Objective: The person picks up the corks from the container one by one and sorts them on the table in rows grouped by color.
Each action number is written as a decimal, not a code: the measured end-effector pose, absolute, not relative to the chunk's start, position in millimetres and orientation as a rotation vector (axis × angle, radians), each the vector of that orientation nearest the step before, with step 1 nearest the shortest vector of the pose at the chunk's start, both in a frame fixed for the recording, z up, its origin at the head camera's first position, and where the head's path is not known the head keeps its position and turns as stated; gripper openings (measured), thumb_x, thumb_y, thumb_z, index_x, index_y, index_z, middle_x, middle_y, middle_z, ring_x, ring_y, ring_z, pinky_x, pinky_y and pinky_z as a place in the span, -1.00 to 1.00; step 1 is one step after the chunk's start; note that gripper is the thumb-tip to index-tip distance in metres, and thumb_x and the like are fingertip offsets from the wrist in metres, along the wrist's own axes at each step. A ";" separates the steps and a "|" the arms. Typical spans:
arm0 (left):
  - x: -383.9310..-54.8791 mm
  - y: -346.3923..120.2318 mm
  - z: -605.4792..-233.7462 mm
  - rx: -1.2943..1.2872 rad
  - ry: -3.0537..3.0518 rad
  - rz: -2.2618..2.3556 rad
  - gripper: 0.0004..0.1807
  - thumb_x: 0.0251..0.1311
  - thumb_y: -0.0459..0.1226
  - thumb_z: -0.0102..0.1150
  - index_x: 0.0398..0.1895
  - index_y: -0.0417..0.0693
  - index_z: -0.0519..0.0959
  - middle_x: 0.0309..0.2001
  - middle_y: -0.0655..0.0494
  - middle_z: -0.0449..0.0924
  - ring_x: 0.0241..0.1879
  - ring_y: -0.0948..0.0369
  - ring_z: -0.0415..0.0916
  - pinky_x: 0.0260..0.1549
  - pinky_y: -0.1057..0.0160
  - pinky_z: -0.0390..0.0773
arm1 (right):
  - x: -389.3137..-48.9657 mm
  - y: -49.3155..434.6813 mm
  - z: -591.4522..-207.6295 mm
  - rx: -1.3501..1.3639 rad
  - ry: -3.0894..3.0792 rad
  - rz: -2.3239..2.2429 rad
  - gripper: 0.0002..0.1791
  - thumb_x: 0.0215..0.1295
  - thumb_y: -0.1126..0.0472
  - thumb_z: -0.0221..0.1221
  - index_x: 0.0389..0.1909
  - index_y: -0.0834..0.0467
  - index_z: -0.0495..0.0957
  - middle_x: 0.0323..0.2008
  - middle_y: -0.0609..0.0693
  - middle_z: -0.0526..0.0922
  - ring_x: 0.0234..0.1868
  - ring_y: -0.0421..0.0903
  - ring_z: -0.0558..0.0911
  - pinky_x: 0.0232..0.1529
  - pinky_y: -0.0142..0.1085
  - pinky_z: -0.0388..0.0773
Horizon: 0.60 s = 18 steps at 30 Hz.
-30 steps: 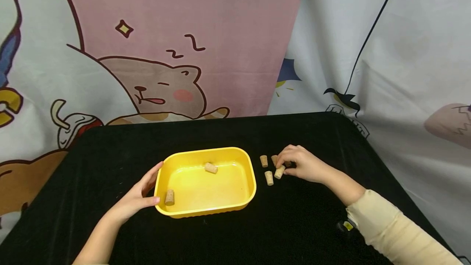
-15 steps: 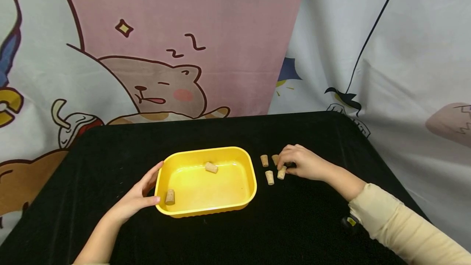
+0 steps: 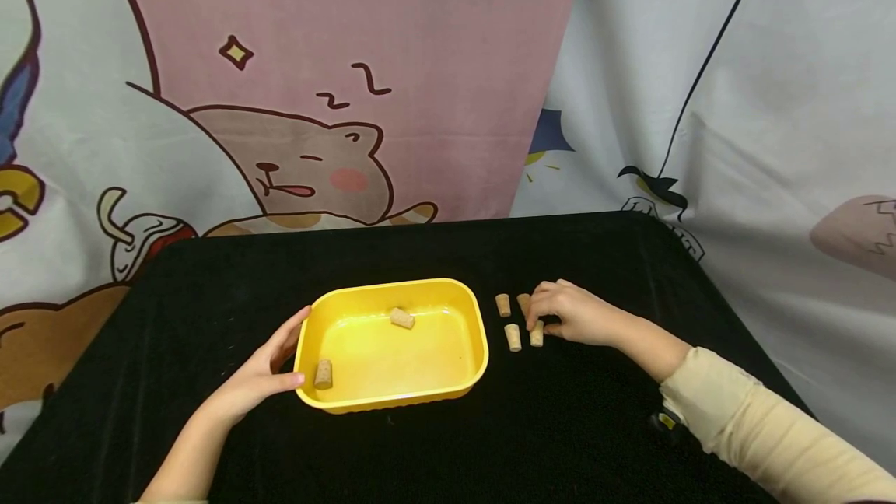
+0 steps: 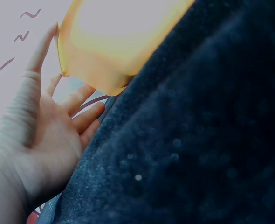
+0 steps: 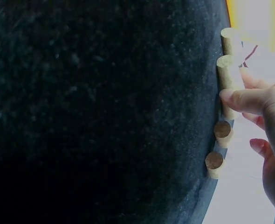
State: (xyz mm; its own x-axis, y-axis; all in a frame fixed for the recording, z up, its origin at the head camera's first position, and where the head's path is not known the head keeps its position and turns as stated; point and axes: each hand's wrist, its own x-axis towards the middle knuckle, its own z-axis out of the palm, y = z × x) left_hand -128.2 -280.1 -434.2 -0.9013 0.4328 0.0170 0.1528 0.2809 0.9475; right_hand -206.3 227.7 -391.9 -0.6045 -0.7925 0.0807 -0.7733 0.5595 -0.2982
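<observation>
A yellow plastic basin (image 3: 392, 401) sits on the black cloth, one cork (image 3: 402, 318) lying in its far part and another cork (image 3: 323, 374) near its left wall. My left hand (image 3: 257, 373) spans the basin's left end. Its thumb and fairly straight fingers touch the rim and outer wall. To the right of the basin, my right hand (image 3: 570, 314) pinches a tapered cork (image 3: 537, 334) that stands nearly upright at the cloth. More corks (image 3: 513, 337) stand close by, one partly behind the fingers. The right wrist view shows further corks (image 5: 214, 162) beside the hand.
Black cloth (image 3: 448, 457) covers the table. A printed curtain (image 3: 448, 84) hangs behind its far edge, and a white curtain (image 3: 763, 138) is at the right. A small dark object with a yellow patch (image 3: 665, 420) is by the right sleeve.
The cork at my right fingertips has shifted slightly right and gone from tilted to nearly upright. My right hand has moved only slightly; the left hand and basin stay in place.
</observation>
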 end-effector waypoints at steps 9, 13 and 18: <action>-128.2 -280.8 -434.3 0.551 2.295 1.674 -0.13 0.23 -0.23 0.11 0.52 0.02 -0.13 0.45 -0.28 -0.06 0.33 -0.36 -0.03 0.06 -0.49 0.11 | -207.2 226.9 -398.0 -1.442 2.723 -0.496 -0.66 -0.09 0.36 0.38 -0.33 -0.12 0.65 -0.22 -0.32 0.60 -0.05 -0.20 0.49 -0.13 -0.23 0.42; -128.5 -280.4 -433.8 0.543 2.295 1.673 -0.12 0.23 -0.23 0.12 0.52 0.03 -0.13 0.45 -0.29 -0.07 0.33 -0.36 -0.05 0.06 -0.49 0.09 | -207.0 227.4 -398.6 -1.410 2.727 -0.489 -0.65 -0.07 0.36 0.37 -0.30 -0.14 0.65 -0.19 -0.32 0.61 -0.03 -0.21 0.48 -0.09 -0.22 0.41; -128.6 -279.7 -433.5 0.535 2.293 1.672 -0.12 0.22 -0.22 0.11 0.52 0.01 -0.13 0.46 -0.29 -0.10 0.34 -0.37 -0.07 0.07 -0.50 0.06 | -205.0 227.9 -395.8 -1.410 2.740 -0.480 -0.64 -0.05 0.37 0.36 -0.27 -0.12 0.66 -0.16 -0.30 0.61 -0.01 -0.20 0.48 -0.07 -0.21 0.41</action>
State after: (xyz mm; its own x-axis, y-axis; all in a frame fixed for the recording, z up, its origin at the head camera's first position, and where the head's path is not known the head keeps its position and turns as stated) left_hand -128.6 -279.7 -433.5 -0.9003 0.4351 0.0114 0.1439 0.2729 0.9512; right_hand -205.0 227.9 -395.8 -0.5911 -0.7977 0.1191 -0.7907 0.5439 -0.2810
